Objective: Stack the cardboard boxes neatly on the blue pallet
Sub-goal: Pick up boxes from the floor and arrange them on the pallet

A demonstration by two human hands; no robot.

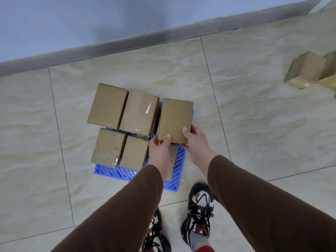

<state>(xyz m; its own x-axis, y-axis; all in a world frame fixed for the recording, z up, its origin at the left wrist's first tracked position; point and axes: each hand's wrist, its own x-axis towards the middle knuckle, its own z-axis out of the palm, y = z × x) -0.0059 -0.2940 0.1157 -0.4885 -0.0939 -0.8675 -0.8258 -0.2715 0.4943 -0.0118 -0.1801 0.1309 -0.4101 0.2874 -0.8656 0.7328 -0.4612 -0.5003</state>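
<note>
A blue slatted pallet (pixel 116 172) lies on the tiled floor with several brown cardboard boxes on it. Two taller boxes (pixel 109 106) (pixel 139 112) stand along its far side, and two lower boxes (pixel 109 147) (pixel 134 152) stand in front of them. Both hands hold another cardboard box (pixel 175 119) by its near edge, over the pallet's right side. My left hand (pixel 160 148) grips the near left corner, my right hand (pixel 195 140) the near right corner. A further box (pixel 172 160) lies below, mostly hidden by my left arm.
Loose cardboard boxes (pixel 307 70) sit on the floor at the far right. A grey skirting board (pixel 127 42) and wall run behind the pallet. My two shoes (pixel 200 211) stand just before the pallet's near edge.
</note>
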